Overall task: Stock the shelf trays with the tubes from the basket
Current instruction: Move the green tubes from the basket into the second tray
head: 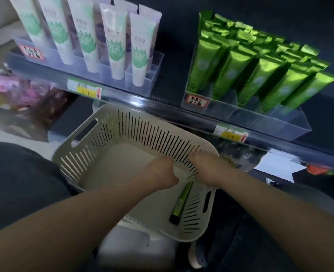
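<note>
A cream slotted basket (95, 169) sits low in front of me, under the shelf edge. One dark green tube (180, 203) lies inside it along the right wall, cap towards me. My left hand (160, 173) reaches into the basket just left of the tube's far end; its fingers point away and are hidden. My right hand (207, 167) is outside the right wall, with the thumb at the rim, and grips that rim. On the shelf, a clear tray (276, 122) holds several rows of green tubes (246, 75). Left of it, another clear tray (140, 83) holds white and mint tubes (115, 46).
The shelf's front rail (162, 107) with yellow price tags runs diagonally above the basket. Front cells of the right-hand tray hold nothing. Pink packets (15, 91) lie on a lower level at the left. My dark-trousered knees flank the basket.
</note>
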`<control>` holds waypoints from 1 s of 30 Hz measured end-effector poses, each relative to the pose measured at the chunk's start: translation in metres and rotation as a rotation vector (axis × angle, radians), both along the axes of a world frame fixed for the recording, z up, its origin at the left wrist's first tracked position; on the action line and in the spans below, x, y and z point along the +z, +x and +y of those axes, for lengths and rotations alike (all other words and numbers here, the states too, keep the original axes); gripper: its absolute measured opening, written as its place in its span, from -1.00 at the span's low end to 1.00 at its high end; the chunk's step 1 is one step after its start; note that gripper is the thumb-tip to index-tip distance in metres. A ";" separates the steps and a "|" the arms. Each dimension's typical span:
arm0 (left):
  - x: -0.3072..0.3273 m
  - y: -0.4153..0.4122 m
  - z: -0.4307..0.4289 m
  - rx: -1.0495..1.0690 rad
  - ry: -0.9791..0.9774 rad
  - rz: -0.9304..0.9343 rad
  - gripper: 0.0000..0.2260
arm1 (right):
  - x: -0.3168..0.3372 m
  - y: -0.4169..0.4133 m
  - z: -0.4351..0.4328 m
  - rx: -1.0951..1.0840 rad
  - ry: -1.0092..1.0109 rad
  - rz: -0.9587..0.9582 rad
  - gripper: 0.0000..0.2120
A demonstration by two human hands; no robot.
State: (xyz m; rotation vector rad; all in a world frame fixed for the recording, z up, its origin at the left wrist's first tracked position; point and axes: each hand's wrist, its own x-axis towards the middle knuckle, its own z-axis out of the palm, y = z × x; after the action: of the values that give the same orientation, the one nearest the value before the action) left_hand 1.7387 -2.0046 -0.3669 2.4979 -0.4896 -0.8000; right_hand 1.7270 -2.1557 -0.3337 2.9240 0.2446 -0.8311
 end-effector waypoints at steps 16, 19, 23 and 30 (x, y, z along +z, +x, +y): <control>-0.087 0.021 -0.044 -0.056 0.118 0.508 -0.55 | -0.100 0.041 -0.006 0.109 -0.258 0.527 -0.59; -0.092 0.022 -0.047 -0.117 0.144 0.481 -0.54 | -0.120 0.049 -0.006 0.103 -0.285 0.582 -0.61; -0.105 0.018 -0.049 -0.128 0.107 0.481 -0.61 | -0.135 0.055 0.002 0.129 -0.348 0.690 -0.92; -0.124 0.007 -0.057 -0.100 0.044 0.509 -0.64 | -0.152 0.057 -0.001 0.126 -0.394 0.694 -0.77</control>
State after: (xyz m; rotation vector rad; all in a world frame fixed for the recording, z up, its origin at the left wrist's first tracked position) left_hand 1.7462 -2.0612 -0.4912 2.1990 -0.4162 -1.4421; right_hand 1.7844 -2.1569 -0.4856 2.1488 0.2653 -1.6250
